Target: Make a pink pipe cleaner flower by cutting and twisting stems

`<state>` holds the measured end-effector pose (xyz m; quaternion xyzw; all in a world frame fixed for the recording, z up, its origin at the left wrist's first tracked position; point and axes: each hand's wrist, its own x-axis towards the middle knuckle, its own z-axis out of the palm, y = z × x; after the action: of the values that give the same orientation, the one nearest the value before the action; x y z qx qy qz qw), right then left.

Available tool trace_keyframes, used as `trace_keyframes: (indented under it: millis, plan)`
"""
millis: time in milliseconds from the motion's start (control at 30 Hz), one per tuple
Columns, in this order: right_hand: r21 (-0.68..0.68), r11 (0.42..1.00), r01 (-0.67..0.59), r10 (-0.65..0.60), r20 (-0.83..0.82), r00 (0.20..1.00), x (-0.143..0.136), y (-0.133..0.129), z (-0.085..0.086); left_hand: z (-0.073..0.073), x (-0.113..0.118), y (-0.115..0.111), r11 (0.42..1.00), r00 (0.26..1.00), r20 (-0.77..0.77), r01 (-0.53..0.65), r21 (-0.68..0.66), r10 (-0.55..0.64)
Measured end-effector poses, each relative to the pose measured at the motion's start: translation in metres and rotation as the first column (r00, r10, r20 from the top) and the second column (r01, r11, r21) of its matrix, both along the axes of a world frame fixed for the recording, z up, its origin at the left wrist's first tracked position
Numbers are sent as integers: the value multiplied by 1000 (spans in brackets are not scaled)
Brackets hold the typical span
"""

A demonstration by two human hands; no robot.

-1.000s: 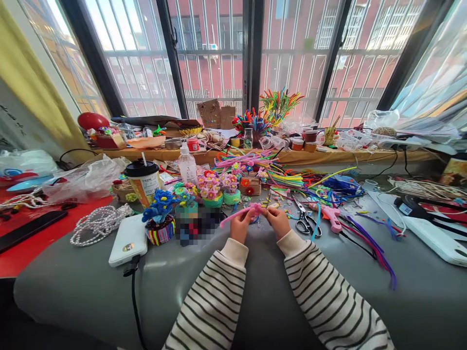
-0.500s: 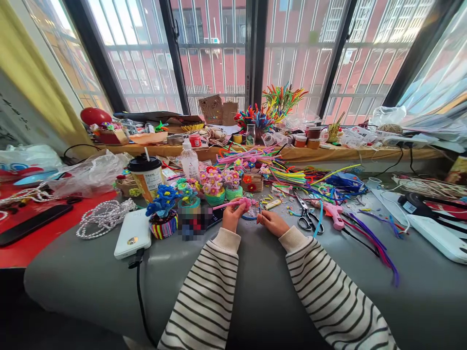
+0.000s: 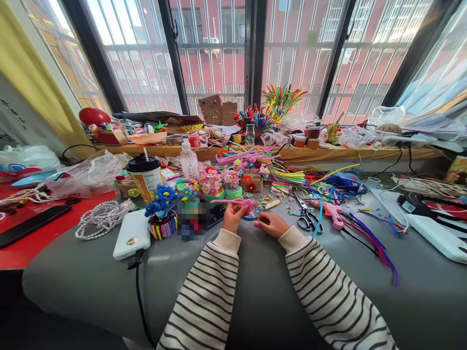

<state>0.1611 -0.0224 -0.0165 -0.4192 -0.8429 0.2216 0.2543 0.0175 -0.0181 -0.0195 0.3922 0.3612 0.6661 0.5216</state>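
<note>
Pinched in my left hand (image 3: 233, 217) is a pink pipe-cleaner flower (image 3: 248, 204), its pink stem pointing out to the left. My right hand (image 3: 270, 224) is closed just to the right of the flower, thumb and finger pressed together; what they hold is too small to make out. A blue pipe-cleaner piece lies on the grey table behind the hands. Scissors (image 3: 305, 219) and a pink glue gun (image 3: 334, 215) rest to the right. Potted pipe-cleaner flowers, pink (image 3: 211, 183) and blue (image 3: 162, 206), stand to the left.
A lidded cup (image 3: 146, 180), a clear bottle (image 3: 188, 163) and a white power bank (image 3: 132, 235) with a black cable are on the left. Loose pipe cleaners (image 3: 288, 172) and small scraps spread behind the hands. Purple strands (image 3: 379, 243) lie at the right.
My right hand has turned slightly, and the dark thin tool seen upright at its fingertips no longer shows clearly. The pink flower has tilted and its stem has risen a little.
</note>
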Motion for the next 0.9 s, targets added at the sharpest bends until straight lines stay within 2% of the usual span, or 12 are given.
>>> trace_keyframes:
  millis: [167,400,567,700,900]
  plan:
    - [24,999,23,-22,-10,1000,4,2,-2,-1,0,2,1000,1000,-21,-7,12,7]
    - [67,996,65,-62,-46,997,10,7,-3,0,-1,3,993,994,-58,-93,73,97]
    - [114,993,41,-47,49,998,15,4,1,-1,-1,3,989,988,-83,-124,82,131]
    - [163,985,64,-85,122,989,16,3,2,-2,0,3,988,983,-125,-123,97,135]
    - [188,980,70,-99,148,984,19,6,-1,-2,-1,2,988,985,-124,-106,116,120]
